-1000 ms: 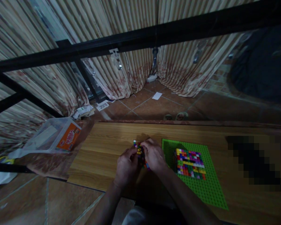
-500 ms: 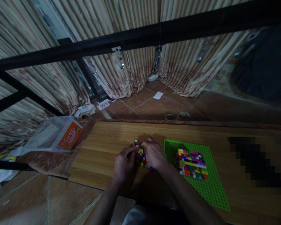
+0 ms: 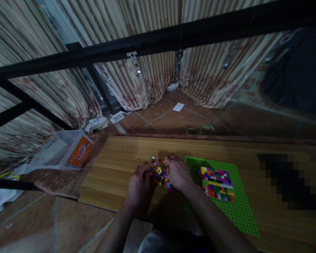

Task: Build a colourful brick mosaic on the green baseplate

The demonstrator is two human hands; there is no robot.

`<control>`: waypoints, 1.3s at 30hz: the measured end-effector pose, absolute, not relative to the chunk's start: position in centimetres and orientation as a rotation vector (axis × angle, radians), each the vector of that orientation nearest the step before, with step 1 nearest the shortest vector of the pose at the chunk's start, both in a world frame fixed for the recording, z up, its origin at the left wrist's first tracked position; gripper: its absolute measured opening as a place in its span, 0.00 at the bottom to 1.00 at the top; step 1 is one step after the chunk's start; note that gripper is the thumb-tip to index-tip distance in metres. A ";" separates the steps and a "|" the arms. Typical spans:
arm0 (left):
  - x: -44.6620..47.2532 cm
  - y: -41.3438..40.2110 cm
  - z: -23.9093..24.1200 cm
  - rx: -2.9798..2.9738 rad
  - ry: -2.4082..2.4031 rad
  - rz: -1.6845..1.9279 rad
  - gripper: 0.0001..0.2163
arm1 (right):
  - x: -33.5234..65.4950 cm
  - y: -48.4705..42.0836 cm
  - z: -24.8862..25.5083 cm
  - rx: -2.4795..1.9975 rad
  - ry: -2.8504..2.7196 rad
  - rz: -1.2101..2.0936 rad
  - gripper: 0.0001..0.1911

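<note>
A loose pile of small, many-coloured toy building bricks (image 3: 162, 177) lies on the wooden table between my hands. At its left edge is my left hand (image 3: 139, 184), with fingers curled and pressed together; whatever they may hold is too small to make out. My right hand (image 3: 177, 173) reaches over the pile's right side, its fingers bent down and closed at the tips among the bricks, which hide what is in them. To the right, a block built of colourful bricks (image 3: 217, 184) stands on a green studded baseplate (image 3: 243, 214), close to my right forearm.
The wooden table (image 3: 110, 168) spans the front. Beyond its left end sits a clear plastic box (image 3: 55, 151) with an orange label. A black metal bar (image 3: 152, 42) crosses above, before striped curtains (image 3: 208, 73). Paper (image 3: 178, 106) lies on the tiled floor.
My right hand has drawn slightly right and back from the middle of the pile, uncovering more bricks. My left hand stays almost in place beside them.
</note>
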State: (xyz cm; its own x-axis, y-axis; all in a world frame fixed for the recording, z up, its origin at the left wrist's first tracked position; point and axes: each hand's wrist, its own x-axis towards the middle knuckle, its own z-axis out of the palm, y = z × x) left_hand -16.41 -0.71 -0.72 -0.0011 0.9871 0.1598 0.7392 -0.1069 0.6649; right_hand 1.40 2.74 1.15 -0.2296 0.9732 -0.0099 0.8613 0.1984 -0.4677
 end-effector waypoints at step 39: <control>-13.3 -1.1 0.8 1.938 1.727 0.832 0.08 | 0.0 0.2 1.1 -1.464 -1.848 0.825 0.12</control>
State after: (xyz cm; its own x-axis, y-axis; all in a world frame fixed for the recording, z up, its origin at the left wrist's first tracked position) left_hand -13.33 -1.07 0.77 0.0532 0.9858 0.1594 0.7393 -0.1462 0.6573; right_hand 0.01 0.19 1.13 -0.1814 0.9788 0.0954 0.5825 0.1851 -0.7915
